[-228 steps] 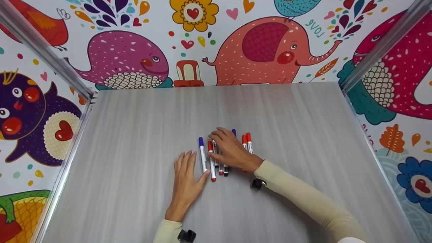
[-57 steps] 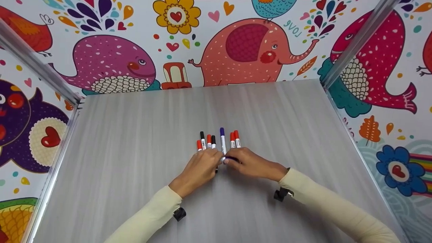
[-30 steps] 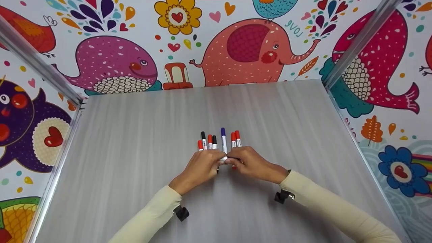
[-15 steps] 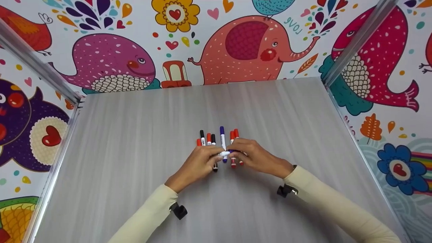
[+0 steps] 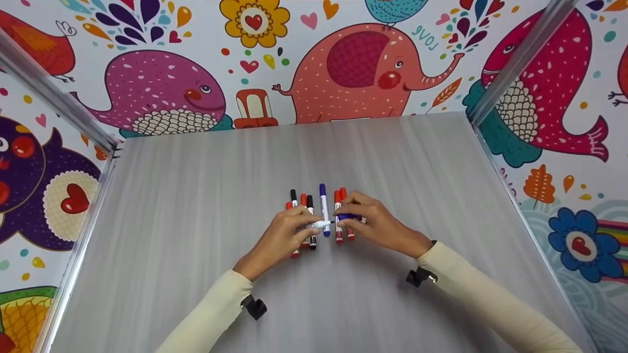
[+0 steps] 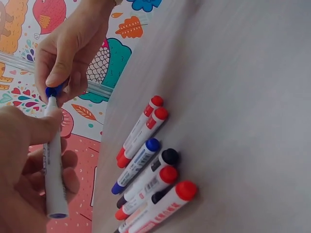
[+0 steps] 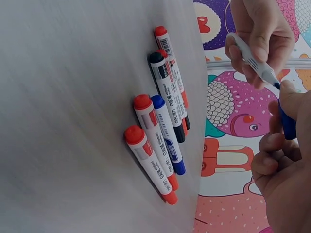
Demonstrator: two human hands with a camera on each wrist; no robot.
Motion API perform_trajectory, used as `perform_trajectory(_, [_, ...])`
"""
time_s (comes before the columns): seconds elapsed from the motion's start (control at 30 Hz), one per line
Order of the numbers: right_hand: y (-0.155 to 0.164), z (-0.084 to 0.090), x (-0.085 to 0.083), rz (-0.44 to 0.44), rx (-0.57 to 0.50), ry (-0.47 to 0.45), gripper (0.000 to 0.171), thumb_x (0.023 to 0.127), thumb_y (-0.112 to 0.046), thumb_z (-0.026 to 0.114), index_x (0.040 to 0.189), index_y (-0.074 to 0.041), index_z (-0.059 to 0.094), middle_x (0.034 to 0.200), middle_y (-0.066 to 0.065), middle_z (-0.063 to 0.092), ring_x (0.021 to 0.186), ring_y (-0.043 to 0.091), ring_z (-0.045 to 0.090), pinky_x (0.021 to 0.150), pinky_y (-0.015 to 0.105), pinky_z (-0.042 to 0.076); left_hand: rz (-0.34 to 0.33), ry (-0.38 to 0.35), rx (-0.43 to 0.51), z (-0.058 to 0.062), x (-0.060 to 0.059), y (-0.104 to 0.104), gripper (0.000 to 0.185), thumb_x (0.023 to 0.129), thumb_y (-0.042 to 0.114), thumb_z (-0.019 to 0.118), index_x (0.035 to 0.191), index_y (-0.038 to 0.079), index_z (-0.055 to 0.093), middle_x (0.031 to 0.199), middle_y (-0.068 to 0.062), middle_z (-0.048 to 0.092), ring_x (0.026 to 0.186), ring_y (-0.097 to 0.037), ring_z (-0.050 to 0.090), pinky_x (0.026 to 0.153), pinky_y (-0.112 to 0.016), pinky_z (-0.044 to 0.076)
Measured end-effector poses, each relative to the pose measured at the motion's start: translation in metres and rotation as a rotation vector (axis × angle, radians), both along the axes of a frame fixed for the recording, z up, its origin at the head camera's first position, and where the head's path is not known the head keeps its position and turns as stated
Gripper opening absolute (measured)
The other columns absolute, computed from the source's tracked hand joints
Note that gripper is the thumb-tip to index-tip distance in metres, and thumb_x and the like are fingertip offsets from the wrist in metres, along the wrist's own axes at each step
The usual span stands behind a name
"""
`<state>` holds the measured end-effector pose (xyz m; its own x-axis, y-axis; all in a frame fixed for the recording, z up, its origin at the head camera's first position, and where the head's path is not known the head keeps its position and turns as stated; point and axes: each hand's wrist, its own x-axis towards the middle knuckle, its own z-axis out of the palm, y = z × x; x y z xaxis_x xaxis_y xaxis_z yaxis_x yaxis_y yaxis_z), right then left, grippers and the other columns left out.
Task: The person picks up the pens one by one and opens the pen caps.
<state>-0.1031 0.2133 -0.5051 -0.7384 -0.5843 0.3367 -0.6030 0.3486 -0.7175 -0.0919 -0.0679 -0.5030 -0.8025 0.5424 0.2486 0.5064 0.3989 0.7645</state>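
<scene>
Left grip [image 5: 280,231]: pinching marker [image 6: 55,170], long axis crosswise, tip [image 7: 277,85] rightward. Right grip [image 5: 381,224]: pinching cap [image 7: 287,122], just beside tip.

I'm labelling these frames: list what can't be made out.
Head view: lying blue marker, lettering too small.
Head view: leftmost red marker, middle hidden by left hand.
Left wrist view: same marker, far end cut off by bottom edge.
Left wrist view: blue cap, mostly covered by right hand.

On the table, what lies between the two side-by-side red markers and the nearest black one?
A blue marker lies between the red markers and the black marker, as the left wrist view shows.
</scene>
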Motion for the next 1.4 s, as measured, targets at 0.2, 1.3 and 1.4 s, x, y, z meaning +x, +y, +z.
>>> perform_trajectory(0.2, [0.003, -0.004, -0.002, -0.020, 0.000, 0.029, 0.025, 0.099, -0.013, 0.081, 0.122, -0.004, 0.081, 0.111, 0.004, 0.059, 0.092, 0.018, 0.059, 0.075, 0.027, 0.052, 0.043, -0.017, 0.015, -0.005, 0.001, -0.005, 0.025, 0.098, 0.007, 0.083, 0.123, 0.005, 0.081, 0.115, -0.002, 0.078, 0.105, -0.018, 0.072, 0.095, -0.039, 0.062])
perform_trajectory(1.3, [0.013, -0.015, -0.008, -0.142, -0.038, -0.057, 0.022, 0.093, -0.009, 0.087, 0.115, -0.011, 0.083, 0.109, 0.001, 0.073, 0.086, 0.016, 0.061, 0.073, 0.021, 0.052, 0.186, 0.047, 0.040, -0.021, -0.002, -0.032, 0.022, 0.093, 0.001, 0.087, 0.114, 0.005, 0.083, 0.111, -0.002, 0.075, 0.106, -0.019, 0.072, 0.096, -0.041, 0.061])
perform_trajectory(1.4, [0.014, -0.016, -0.009, -0.150, -0.027, -0.064, 0.020, 0.096, -0.011, 0.085, 0.115, -0.008, 0.083, 0.111, 0.001, 0.073, 0.088, 0.016, 0.061, 0.074, 0.021, 0.052, 0.195, 0.038, 0.044, -0.022, -0.003, -0.035, 0.021, 0.093, 0.000, 0.086, 0.113, 0.004, 0.083, 0.111, -0.002, 0.075, 0.106, -0.020, 0.072, 0.096, -0.041, 0.061])
